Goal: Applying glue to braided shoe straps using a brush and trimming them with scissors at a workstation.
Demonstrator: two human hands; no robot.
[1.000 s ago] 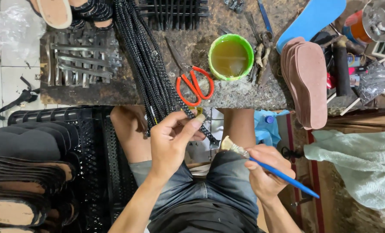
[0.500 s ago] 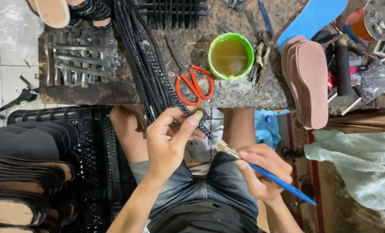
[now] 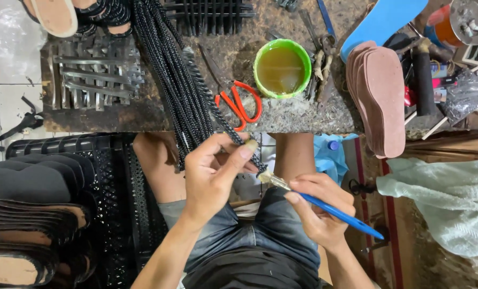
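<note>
Left hand (image 3: 212, 176): pinching the black braided strap (image 3: 217, 115) near its end (limp, light).
Right hand (image 3: 319, 206): clamped on the blue-handled brush (image 3: 324, 203), its bristles touching the strap.

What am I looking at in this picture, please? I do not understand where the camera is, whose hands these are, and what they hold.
The camera sits on a person's head and looks straight down, so you see that person's own two bare hands above their lap. The left hand pinches the end of a black braided cord that hangs down from the rough, stained workbench. The right hand holds a small brush with a blue handle, its bristle tip touching the cord's end. On the bench lie a green round cup of yellowish-brown liquid, red-handled scissors, a bundle of more black braided cords and a stack of pink-brown shoe soles. Black soles are stacked at the left.
</note>
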